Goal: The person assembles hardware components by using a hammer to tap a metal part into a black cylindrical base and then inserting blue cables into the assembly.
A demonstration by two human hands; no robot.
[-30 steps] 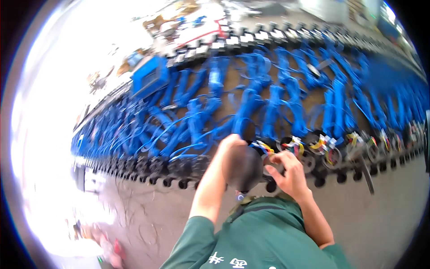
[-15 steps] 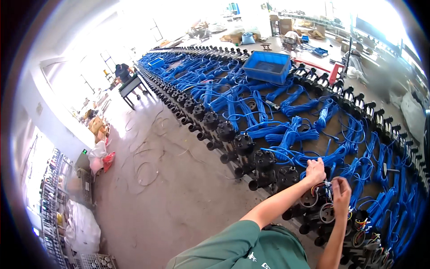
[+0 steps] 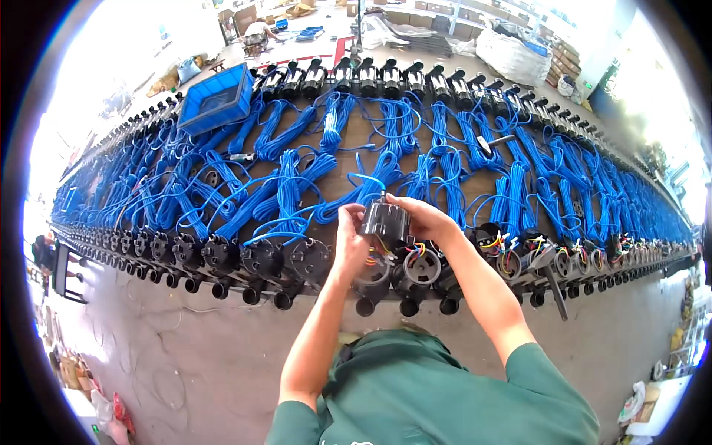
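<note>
Between my two hands is a round black pump cover, with a blue cable at its top and coloured wires hanging beneath it. My left hand has its fingers closed against the cover's left side. The right hand wraps round its right side and upper edge. Just under the cover stands an uncapped black pump body at the near edge of the table. Another open body next to it lies partly behind the wires.
Coiled blue cables spread across the long table. Capped black pump bodies line its near edge to the left; open ones with loose wires continue right. A blue crate sits at the far left, and a black-handled tool sticks out over the edge.
My view has swung right to face the table squarely. My hands have gone from the wires at an open body to holding the black cover above it.
</note>
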